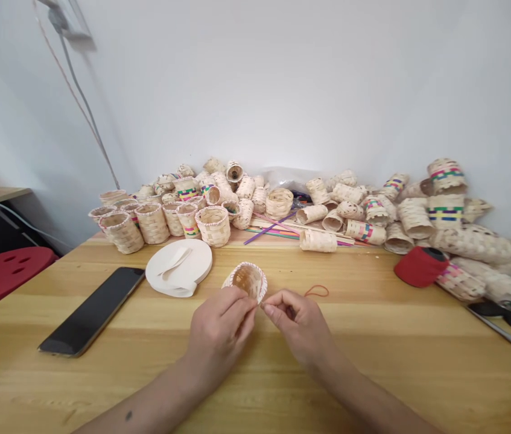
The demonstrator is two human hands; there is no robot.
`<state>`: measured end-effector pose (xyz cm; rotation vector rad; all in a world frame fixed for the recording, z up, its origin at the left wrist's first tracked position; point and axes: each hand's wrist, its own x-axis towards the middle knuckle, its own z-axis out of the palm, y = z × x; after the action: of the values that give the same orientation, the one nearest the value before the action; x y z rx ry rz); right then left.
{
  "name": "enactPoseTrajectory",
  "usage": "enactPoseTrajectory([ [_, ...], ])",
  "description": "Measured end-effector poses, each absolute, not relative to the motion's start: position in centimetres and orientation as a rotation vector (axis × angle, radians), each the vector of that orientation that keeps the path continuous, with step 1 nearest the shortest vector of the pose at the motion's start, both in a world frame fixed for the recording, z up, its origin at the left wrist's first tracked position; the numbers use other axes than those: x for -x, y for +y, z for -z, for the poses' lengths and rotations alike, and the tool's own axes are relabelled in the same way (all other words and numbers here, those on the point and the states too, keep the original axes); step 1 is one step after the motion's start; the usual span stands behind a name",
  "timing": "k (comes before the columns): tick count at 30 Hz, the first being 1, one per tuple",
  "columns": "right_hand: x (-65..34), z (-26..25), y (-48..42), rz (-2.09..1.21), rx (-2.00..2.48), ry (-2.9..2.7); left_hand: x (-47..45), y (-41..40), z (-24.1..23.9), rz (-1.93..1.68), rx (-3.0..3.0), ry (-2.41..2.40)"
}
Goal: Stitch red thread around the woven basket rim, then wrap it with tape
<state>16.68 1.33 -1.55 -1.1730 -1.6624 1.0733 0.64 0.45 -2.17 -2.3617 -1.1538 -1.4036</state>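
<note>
A small woven bamboo basket (247, 281) lies tilted near the middle of the table, its open mouth facing up and toward me. Red-and-white stitching runs around its rim. My left hand (223, 319) is closed at the basket's near side, thumb and fingers pinched at the rim. Just to the right, my right hand (298, 322) pinches close to the same spot on the rim; whatever is between its fingertips is too small to make out. A loop of red thread (318, 292) lies on the wood beside the right hand.
A roll of white strip (201, 259) and a black phone (95, 310) lie to the left. Finished-looking baskets (153, 223) and coloured strips (273, 226) line the back. On the right are piled baskets (418, 220), a red cap-like object (418, 267) and scissors (508, 331).
</note>
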Motion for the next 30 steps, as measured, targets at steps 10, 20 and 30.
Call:
enactPoseTrajectory([
  [10, -17.1, 2.3, 2.7, -1.254, 1.069, -1.618, -0.1, 1.2, 2.3, 1.237, 2.351, -1.074],
  [20, -16.7, 2.1, 2.5, -1.306, 0.993, -1.460, 0.1, 1.5, 2.3, 1.301, 2.319, -1.108],
  [30, -19.2, 0.2, 3.3, -0.883, 1.161, -1.720, 0.1, 1.5, 2.5, 1.310, 2.414, -1.038],
])
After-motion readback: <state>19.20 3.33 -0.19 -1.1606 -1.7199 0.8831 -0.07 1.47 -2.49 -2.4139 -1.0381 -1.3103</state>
